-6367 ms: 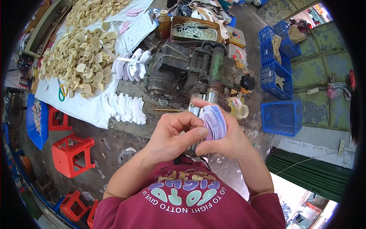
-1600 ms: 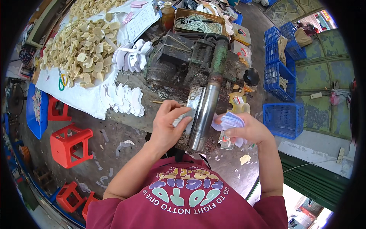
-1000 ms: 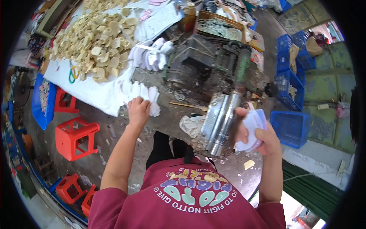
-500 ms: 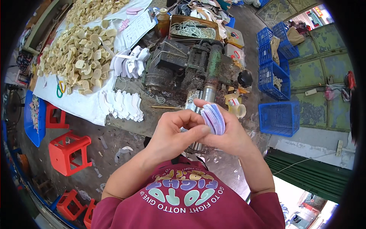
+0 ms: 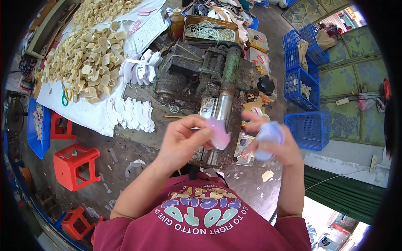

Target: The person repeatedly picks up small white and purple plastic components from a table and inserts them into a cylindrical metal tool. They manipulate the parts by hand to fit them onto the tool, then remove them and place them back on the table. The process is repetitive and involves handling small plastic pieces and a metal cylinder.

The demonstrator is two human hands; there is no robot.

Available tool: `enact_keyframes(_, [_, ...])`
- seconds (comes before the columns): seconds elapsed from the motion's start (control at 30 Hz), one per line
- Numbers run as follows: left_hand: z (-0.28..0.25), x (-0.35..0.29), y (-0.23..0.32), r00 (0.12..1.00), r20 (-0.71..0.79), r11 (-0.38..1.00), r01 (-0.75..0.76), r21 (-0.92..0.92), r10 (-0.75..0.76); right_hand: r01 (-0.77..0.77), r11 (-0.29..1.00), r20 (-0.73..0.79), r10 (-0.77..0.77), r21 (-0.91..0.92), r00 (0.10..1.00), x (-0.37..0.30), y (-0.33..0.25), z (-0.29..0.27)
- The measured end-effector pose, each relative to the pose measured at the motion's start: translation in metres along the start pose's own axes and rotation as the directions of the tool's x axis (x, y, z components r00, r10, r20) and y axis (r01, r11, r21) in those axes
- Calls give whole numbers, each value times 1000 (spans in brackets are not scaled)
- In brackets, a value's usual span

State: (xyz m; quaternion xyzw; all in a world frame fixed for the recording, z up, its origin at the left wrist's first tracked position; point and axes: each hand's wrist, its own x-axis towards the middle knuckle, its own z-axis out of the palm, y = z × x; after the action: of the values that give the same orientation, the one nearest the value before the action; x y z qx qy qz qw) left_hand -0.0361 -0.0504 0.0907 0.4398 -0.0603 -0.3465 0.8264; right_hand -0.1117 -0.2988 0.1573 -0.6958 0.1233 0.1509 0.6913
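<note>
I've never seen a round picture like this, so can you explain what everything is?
A camera on a person's head looks down, and its wide lens bends straight edges. Those are the person's own bare hands. The left hand pinches a pink piece between its fingers, in front of a machine's shiny metal bar. The right hand holds something pale purple, too blurred to count. On the table sit the dark machine, white pieces and a big heap of beige pieces.

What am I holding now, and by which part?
Your left hand pinches a pink piece at its left edge. Your right hand holds a lilac bundle, too blurred to tell exactly where.
</note>
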Motion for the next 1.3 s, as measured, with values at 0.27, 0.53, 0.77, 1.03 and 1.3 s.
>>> enact_keyframes(0.27, [-24,4,-22,908,-91,671,-231,704,409,-279,953,208,299,-121,931,9,9,-22])
enact_keyframes(0.53, [-43,13,-52,857,-62,511,-244,824,511,-277,960,191,279,-38,941,35,15,4])
enact_keyframes(0.77, [-163,13,-28,581,-455,590,-53,806,674,-83,939,21,81,334,997,21,27,5])
enact_keyframes(1.03, [-265,-19,-61,805,30,-320,201,926,592,-87,863,113,35,497,993,33,17,34])
enact_keyframes(1.3, [-87,0,-13,934,-215,759,-84,646,286,-78,996,-13,78,-46,997,36,-9,70])
